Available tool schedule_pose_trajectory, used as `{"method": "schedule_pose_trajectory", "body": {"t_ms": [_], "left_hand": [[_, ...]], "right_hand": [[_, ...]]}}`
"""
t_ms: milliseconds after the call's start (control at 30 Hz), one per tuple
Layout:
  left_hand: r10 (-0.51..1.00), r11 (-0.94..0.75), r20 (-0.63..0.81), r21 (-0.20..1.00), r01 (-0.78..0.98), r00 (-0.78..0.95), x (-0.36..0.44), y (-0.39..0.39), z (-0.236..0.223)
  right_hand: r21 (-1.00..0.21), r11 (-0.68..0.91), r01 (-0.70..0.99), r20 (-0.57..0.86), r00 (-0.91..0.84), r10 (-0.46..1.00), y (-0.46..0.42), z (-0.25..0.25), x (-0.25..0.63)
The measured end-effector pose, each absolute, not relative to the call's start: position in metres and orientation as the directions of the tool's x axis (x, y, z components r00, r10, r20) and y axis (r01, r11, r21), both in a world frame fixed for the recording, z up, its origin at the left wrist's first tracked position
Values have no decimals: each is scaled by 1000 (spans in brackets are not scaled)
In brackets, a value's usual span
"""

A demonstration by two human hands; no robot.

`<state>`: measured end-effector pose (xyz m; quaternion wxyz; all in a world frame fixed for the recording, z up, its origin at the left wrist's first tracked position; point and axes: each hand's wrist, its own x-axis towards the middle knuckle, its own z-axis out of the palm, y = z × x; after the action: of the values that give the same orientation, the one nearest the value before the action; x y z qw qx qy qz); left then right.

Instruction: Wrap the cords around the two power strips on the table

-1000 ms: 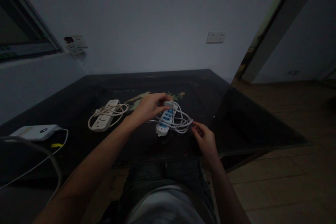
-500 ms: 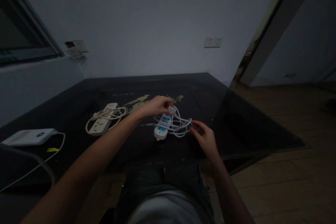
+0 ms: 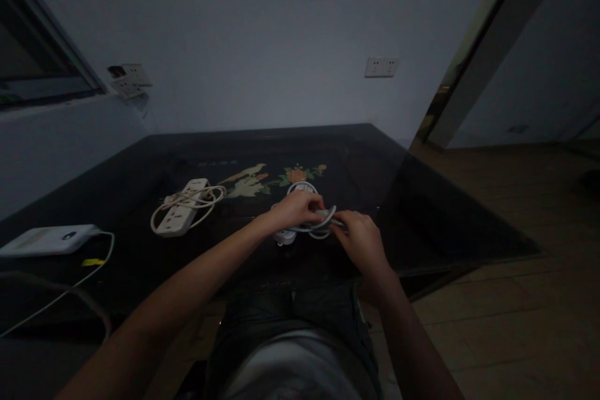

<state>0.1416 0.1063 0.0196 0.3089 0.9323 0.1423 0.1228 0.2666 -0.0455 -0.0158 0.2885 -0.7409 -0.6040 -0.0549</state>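
A white power strip point(image 3: 285, 238) with its white cord point(image 3: 320, 234) bunched over it lies on the dark table in front of me. My left hand point(image 3: 300, 207) reaches across the strip and covers most of its sockets. Its thumb and fingers pinch the pale plug point(image 3: 320, 216) at the cord's end, partly hidden by the fingers. Close beside it, on the right, my right hand point(image 3: 362, 236) is closed on the cord loops. The two sets of fingertips almost meet.
A second power strip point(image 3: 177, 217) wrapped in its cord lies to the left. Farther left is a white device point(image 3: 51, 241) with a thin cable and a yellow tag point(image 3: 93, 262). The dark table point(image 3: 412, 212) bears a bird-and-flower picture; wall sockets point(image 3: 381, 67) are behind.
My left hand has moved right and toward me with the plug, from the strip's far end to the cord loops. My right hand has shifted slightly, its fingers now closer to the left's.
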Motion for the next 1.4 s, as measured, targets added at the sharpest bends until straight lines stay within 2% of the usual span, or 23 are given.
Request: {"method": "schedule_pose_trajectory", "body": {"t_ms": [133,200,300,367,433,500,600,667,800,1033,1133,1200,1267,1400], "left_hand": [[298,-796,195,591,131,934,137,99,19],[292,-857,264,499,128,919,135,92,18],[289,-935,336,300,190,896,134,83,15],[282,-949,342,235,209,896,134,83,14],[282,-943,332,271,195,900,134,86,13],[306,-908,311,380,178,900,133,90,13],[354,-833,286,529,161,891,131,94,13],[373,-807,282,569,158,884,130,94,13],[361,-818,318,559,135,877,120,95,14],[532,-799,426,538,267,732,64,71,18],[618,-689,343,670,277,708,51,39,8],[591,-649,200,693,313,782,53,16,-3],[605,-640,131,667,382,785,62,-1,-15],[710,-644,153,539,544,688,83,-16,-32]], "right_hand": [[-330,-162,930,399,292,869,-46,-8,268],[-327,-174,929,387,299,872,-47,-7,270],[-319,-187,929,379,306,874,-48,-6,270],[-324,-172,930,375,293,880,-49,-5,271],[-355,-147,923,370,283,885,-51,-5,273],[-412,-110,905,369,276,888,-55,-5,278],[-485,30,874,415,200,888,-68,-5,291],[-492,138,860,491,143,859,-82,-4,301],[-538,185,822,592,213,777,-112,-3,318],[-766,200,611,536,436,723,-123,-6,316],[-836,231,497,510,551,660,-113,-9,308],[-869,259,421,485,621,616,-107,-10,303],[-882,290,372,471,657,588,-102,-10,299],[-883,337,328,469,672,574,-100,-12,293]]}}
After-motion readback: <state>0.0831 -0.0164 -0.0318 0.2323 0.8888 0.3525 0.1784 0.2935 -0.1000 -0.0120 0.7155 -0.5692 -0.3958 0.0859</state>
